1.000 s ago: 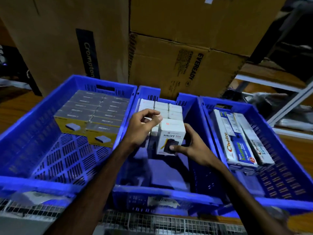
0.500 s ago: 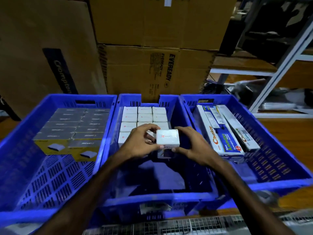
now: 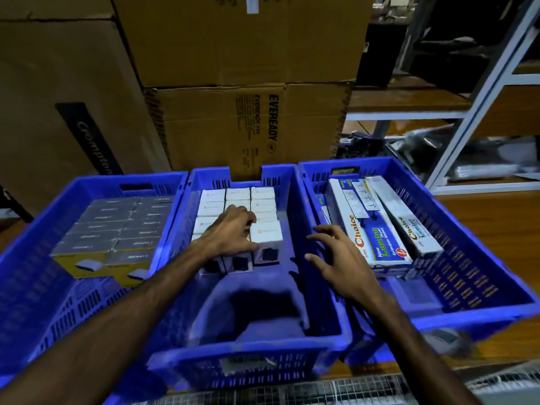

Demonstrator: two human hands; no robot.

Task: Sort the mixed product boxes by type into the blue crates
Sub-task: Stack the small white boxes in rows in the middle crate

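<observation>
Partly left hand (image 3: 233,229) hides white boxes (image 3: 264,233); fingers (image 3: 248,219) blurred.

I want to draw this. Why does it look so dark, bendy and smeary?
Head view: dim bluish light; the middle crate floor lies in shadow; the wide lens bows the shelf post; the right hand and bottom edge are motion-blurred, while the Eveready carton print stays readable.

You stand in a stockroom or small warehouse. Large brown cartons (image 3: 242,39) printed with brand names are stacked behind your work area, and a metal shelving rack (image 3: 479,112) with wooden boards holds wrapped goods at the right. Three blue crates (image 3: 292,344) before you hold many identical retail boxes (image 3: 238,194) in neat rows.
</observation>
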